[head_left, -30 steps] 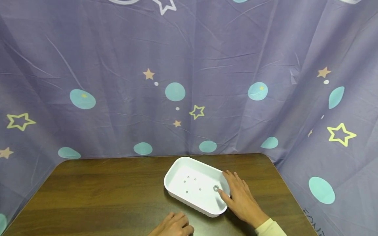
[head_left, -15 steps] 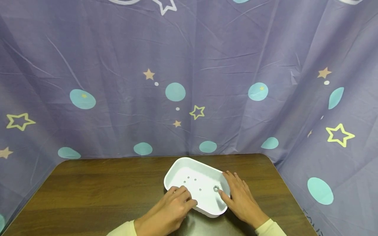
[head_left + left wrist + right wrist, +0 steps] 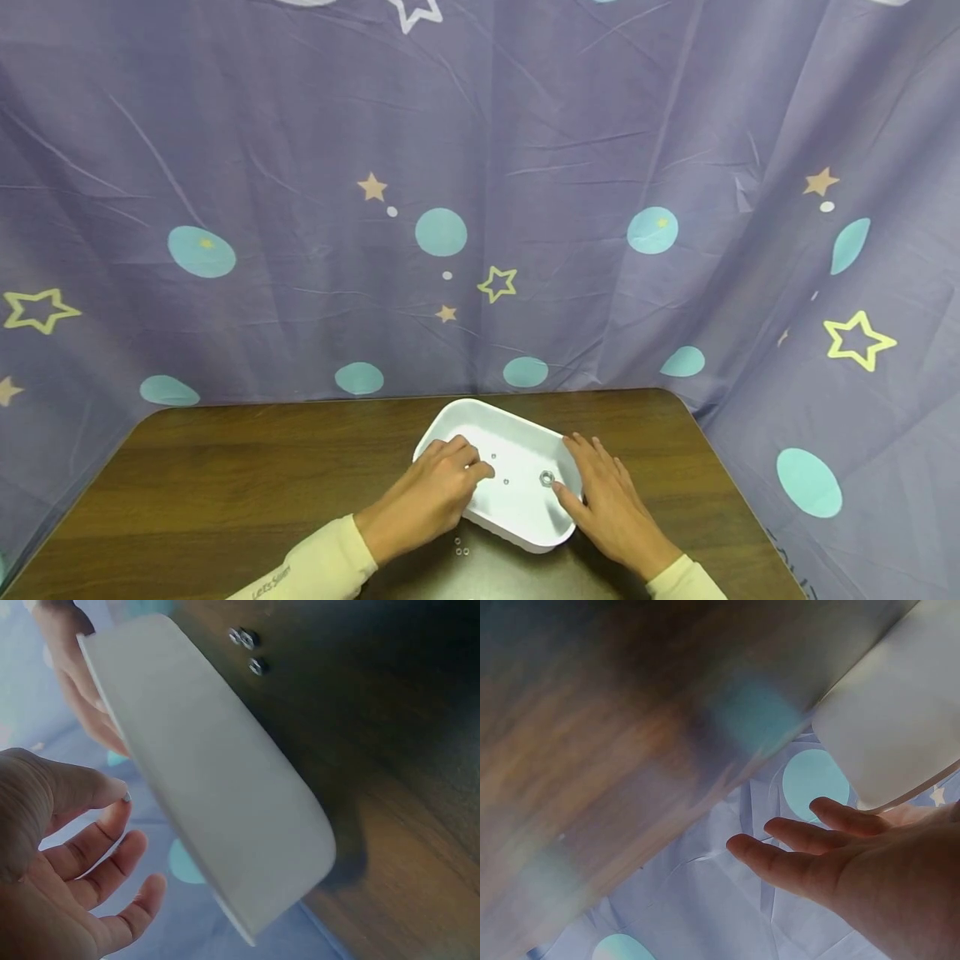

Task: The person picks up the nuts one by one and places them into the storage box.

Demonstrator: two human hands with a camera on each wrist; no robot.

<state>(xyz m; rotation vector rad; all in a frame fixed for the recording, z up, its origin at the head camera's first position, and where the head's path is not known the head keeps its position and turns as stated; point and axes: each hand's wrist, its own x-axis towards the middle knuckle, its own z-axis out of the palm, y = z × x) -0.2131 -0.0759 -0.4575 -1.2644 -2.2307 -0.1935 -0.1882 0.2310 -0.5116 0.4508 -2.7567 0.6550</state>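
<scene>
My left hand [image 3: 438, 487] is over the left part of a white plastic tray [image 3: 517, 517]. In the left wrist view, its thumb and index finger pinch a small silvery nut [image 3: 127, 797], of which only a bit shows. The other fingers are loosely bent. My right hand [image 3: 615, 508] rests on the tray's right end, its fingers fairly straight and its thumb inside the rim. Close to that thumb lies a large hex nut [image 3: 547, 478] in the tray. Small nuts [image 3: 506, 482] lie on the tray's floor, some perhaps hidden behind my left hand.
Three small nuts [image 3: 257, 666] lie grouped on the brown wooden table [image 3: 247, 500], in front of the tray. A purple curtain [image 3: 300, 333] with stars and dots hangs behind the table and along its sides.
My left hand has moved from the table's front edge up and forward over the tray, uncovering the nuts on the table. My right hand and the tray have stayed in place.
</scene>
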